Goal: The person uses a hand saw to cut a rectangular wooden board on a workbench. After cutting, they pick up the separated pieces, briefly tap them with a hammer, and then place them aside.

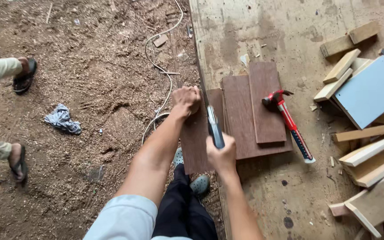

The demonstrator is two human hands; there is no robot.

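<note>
The right hand [221, 150] is clenched round the grey handle of a handsaw [211, 119], whose blade runs away from it toward the far end. The left hand [186, 100] grips the far edge of a dark brown board [195, 138], just left of the blade. The board's long axis lies near-to-far, overhanging the platform [263, 35] edge.

left hand [186, 100] grips board [195, 142] | right hand [221, 153] holds saw [213, 124] | hammer [288, 123] beside
</note>
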